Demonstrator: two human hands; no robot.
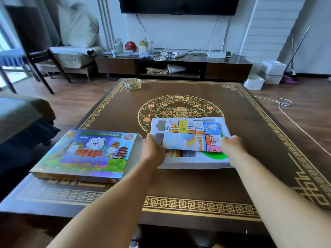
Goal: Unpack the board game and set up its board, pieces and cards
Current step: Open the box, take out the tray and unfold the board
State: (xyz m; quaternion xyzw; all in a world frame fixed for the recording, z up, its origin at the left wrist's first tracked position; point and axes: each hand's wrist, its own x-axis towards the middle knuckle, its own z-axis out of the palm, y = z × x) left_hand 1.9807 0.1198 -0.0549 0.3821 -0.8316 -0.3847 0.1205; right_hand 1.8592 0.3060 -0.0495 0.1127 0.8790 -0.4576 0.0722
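The folded game board is gripped at its short ends by the left hand and right hand, long axis crosswise, over the white tray mid-surface.

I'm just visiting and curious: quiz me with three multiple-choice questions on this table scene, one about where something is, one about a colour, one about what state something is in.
1. Where does the box lid lie?
A. To the left of the open box
B. On the TV stand
C. On the floor

2. What colour is the plastic insert tray in the open box?
A. Red
B. White
C. Black

3. What state is the folded game board in?
A. Spread flat in the table's middle
B. Sealed under the lid
C. Folded, held by both hands over the open box

Answers: 1 A, the lid lies on the coffee table left of the box. 2 B, the tray shows white. 3 C, the left hand and right hand grip its edges.
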